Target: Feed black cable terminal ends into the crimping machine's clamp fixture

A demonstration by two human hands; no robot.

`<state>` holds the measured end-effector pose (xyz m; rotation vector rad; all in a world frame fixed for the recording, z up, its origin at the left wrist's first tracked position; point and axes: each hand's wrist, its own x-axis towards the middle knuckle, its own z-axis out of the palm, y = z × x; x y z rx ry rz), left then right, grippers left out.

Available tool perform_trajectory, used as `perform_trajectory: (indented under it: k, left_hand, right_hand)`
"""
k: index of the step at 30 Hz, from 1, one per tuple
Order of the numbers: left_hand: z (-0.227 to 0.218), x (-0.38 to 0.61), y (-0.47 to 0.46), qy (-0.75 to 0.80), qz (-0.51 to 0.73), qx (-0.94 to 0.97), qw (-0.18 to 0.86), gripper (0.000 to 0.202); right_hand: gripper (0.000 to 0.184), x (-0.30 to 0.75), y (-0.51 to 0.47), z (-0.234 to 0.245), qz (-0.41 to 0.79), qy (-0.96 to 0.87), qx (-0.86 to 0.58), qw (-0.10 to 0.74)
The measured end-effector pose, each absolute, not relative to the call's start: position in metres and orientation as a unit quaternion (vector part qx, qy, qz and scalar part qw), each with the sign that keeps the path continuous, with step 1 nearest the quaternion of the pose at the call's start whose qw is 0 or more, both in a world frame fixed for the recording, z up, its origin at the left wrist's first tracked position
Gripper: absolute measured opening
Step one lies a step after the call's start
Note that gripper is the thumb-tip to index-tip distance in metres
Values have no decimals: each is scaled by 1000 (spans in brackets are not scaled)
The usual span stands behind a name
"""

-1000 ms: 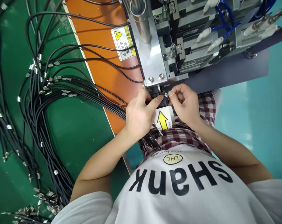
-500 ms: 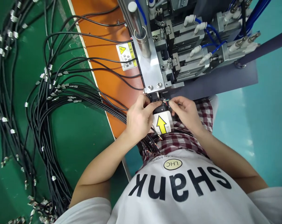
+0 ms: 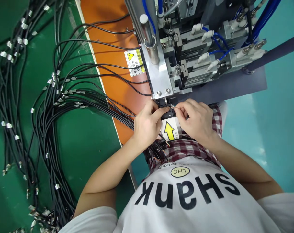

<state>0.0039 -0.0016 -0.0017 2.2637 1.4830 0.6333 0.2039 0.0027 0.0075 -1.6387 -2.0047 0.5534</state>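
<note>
My left hand [image 3: 147, 126] is closed on a black cable end at a small black fixture [image 3: 168, 113] below the machine's metal plate [image 3: 159, 74]. My right hand [image 3: 197, 121] pinches thin coloured wires at the same fixture, fingertips almost touching the left thumb. A white label with a yellow arrow [image 3: 170, 130] sits just under the fixture, between both hands. More stripped cable ends [image 3: 159, 152] lie on my checked lap cloth.
A large bundle of black cables with metal clips [image 3: 47, 123] spreads over the green mat at left and crosses the orange table [image 3: 108, 64]. The machine with pneumatic cylinders and blue hoses [image 3: 210, 55] rises behind. A yellow warning sticker [image 3: 134, 62] sits on the orange surface.
The view has tilted so the machine sits lower in frame. My right hand has closed in toward the fixture, its fingers now over the wires next to my left thumb.
</note>
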Motion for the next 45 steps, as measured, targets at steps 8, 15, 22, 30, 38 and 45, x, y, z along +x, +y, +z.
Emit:
perform_trajectory:
  k: [8, 15, 22, 30, 38, 45]
  left_hand:
    - [-1, 2, -2, 517, 229, 802, 193, 35]
    - [1, 6, -2, 525, 247, 791, 193, 26]
    - [-1, 5, -4, 488, 232, 831, 129, 28]
    - [0, 4, -6, 481, 204, 848, 90, 33]
    - [3, 4, -5, 485, 213, 839, 122, 35]
    - [0, 4, -3, 502, 229, 817, 164, 30]
  right_hand:
    - [13, 207, 10, -26, 446, -580, -586, 348]
    - [26, 212, 12, -25, 491, -535, -580, 369]
    - [12, 195, 12, -14, 388, -600, -594, 370]
    - [4, 189, 11, -15, 383, -572, -594, 417]
    - [14, 190, 11, -26, 485, -473, -586, 446]
    - [17, 191, 19, -21, 641, -307, -579, 399]
